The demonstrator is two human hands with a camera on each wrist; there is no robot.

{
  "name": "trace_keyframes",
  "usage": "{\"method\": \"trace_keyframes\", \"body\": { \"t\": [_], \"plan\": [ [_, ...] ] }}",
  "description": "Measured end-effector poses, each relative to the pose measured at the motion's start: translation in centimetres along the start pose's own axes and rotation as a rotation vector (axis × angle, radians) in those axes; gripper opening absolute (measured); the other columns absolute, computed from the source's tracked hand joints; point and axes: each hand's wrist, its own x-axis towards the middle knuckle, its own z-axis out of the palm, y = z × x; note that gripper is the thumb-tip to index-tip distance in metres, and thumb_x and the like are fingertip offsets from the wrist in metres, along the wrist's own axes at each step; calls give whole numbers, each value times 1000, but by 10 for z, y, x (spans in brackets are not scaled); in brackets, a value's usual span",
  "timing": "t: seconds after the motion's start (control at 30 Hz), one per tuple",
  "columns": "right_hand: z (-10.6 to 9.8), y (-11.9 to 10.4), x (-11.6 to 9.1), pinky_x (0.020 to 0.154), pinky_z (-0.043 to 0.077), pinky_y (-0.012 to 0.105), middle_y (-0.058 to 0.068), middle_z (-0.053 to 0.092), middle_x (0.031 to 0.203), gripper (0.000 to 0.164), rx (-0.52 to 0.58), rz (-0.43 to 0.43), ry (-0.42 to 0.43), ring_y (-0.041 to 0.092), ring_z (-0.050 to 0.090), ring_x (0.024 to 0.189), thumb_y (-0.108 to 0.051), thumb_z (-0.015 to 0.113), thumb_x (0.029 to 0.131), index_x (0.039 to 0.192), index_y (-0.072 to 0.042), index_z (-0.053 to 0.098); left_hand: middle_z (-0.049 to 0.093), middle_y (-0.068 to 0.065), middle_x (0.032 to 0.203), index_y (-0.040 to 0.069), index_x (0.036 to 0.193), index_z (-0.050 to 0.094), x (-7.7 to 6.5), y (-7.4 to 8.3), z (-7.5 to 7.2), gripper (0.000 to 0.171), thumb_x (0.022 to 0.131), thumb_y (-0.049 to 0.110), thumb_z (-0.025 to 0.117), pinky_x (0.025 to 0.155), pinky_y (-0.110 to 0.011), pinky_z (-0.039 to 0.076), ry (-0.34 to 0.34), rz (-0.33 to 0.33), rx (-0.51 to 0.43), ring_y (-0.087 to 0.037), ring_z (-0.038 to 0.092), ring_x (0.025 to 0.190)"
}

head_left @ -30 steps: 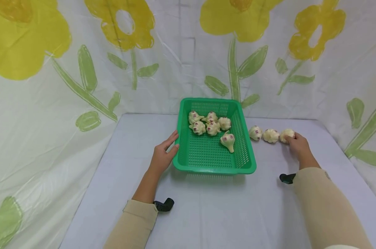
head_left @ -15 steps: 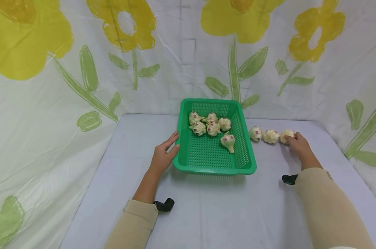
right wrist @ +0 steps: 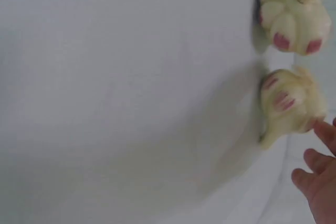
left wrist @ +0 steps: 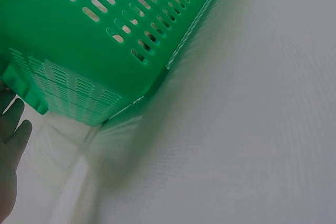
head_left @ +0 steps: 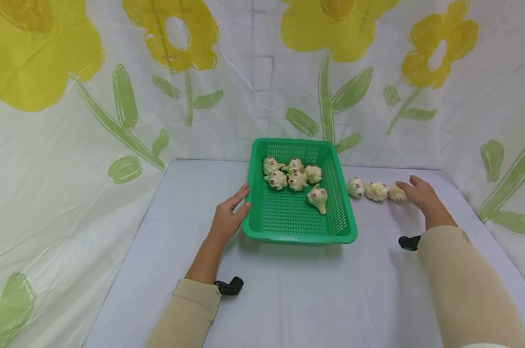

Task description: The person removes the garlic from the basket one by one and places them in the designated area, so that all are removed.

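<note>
Nearest, the left hand rested its straight fingers at the left rim of the green basket; well apart, the right hand hung, fingers loosely spread, at the rightmost garlic bulb on the worktop, contact unclear. A brushing fingertip might have rolled that bulb into its neighbour.

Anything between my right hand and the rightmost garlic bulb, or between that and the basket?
Nothing visible stands between your right hand and the rightmost garlic bulb. Toward the green basket, the middle bulb and then the left bulb sit in line.
</note>
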Motion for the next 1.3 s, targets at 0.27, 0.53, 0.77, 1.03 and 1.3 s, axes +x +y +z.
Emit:
{"method": "trace_keyframes", "body": {
  "t": [0.27, 0.53, 0.77, 1.03, 1.3],
  "plan": [
    [-28, -72, -7, 108, 22, 74, 36, 23, 153, 91, -197, -178, -50, 57, 20, 138, -63, 36, 98, 155, 3, 10, 45, 11, 151, 11, 142, 53, 1, 0, 0, 44, 99, 21, 58, 115, -37, 37, -5, -8, 0, -10, 42, 140],
    [-1, -152, -16, 106, 36, 67, 28, 40, 149, 70, -176, -406, -96, 48, 38, 136, -50, 44, 102, 153, -4, 31, 45, 11, 151, 11, 142, 53, 0, -4, 0, 45, 100, 23, 58, 115, -37, 37, -5, -13, -11, -11, 42, 140],
    [36, -196, -22, 104, 43, 60, 25, 50, 143, 59, -247, -548, -244, 43, 48, 130, -40, 50, 102, 149, -5, 40, 45, 11, 151, 12, 142, 54, 0, -2, 0, 45, 99, 24, 58, 115, -39, 37, -3, -21, -8, -11, 42, 140],
    [60, -205, -28, 107, 41, 59, 25, 48, 146, 63, -332, -569, -322, 44, 42, 136, -33, 61, 97, 147, 0, 42, 46, 10, 150, 12, 141, 55, 0, -2, 0, 43, 99, 22, 58, 114, -40, 38, 4, -3, 13, -12, 44, 139],
    [54, -219, -32, 106, 43, 56, 24, 45, 148, 65, -433, -587, -414, 44, 42, 136, -32, 62, 97, 149, 0, 40, 45, 11, 151, 12, 141, 54, 0, -2, 0, 44, 99, 21, 58, 115, -39, 38, 4, -9, 15, -11, 43, 139]
  ]
}}
